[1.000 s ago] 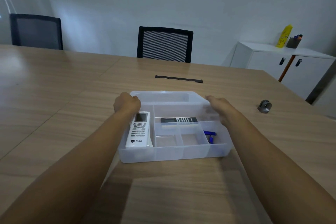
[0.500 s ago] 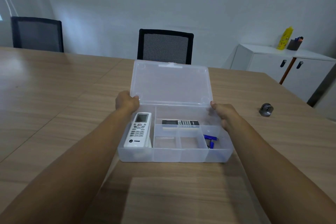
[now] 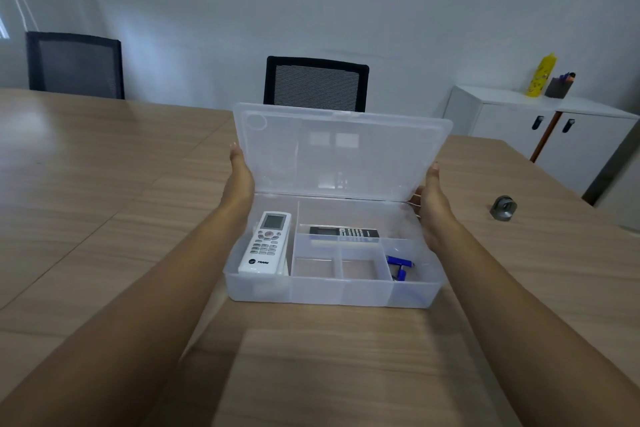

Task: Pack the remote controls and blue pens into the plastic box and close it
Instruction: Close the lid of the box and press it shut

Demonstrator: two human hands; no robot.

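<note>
A clear plastic box (image 3: pixel 329 293) with dividers sits on the wooden table (image 3: pixel 104 201). A white remote control (image 3: pixel 266 244) lies in its left compartment and a black remote control (image 3: pixel 343 231) in the back one. Blue pens (image 3: pixel 398 265) are in the right compartment. The hinged lid (image 3: pixel 343 152) stands almost upright behind the box. My left hand (image 3: pixel 239 177) grips the lid's left edge and my right hand (image 3: pixel 427 198) grips its right edge, fingers partly hidden behind it.
A small grey metal object (image 3: pixel 504 208) lies on the table to the right. Two black chairs (image 3: pixel 315 83) (image 3: pixel 74 64) stand at the far side. A white cabinet (image 3: pixel 540 128) at the back right carries a yellow bottle (image 3: pixel 542 74) and a pen holder (image 3: pixel 558 87).
The lid lay flat behind the box, then swung up on its hinge to nearly upright. Both hands rose with it along its side edges.
</note>
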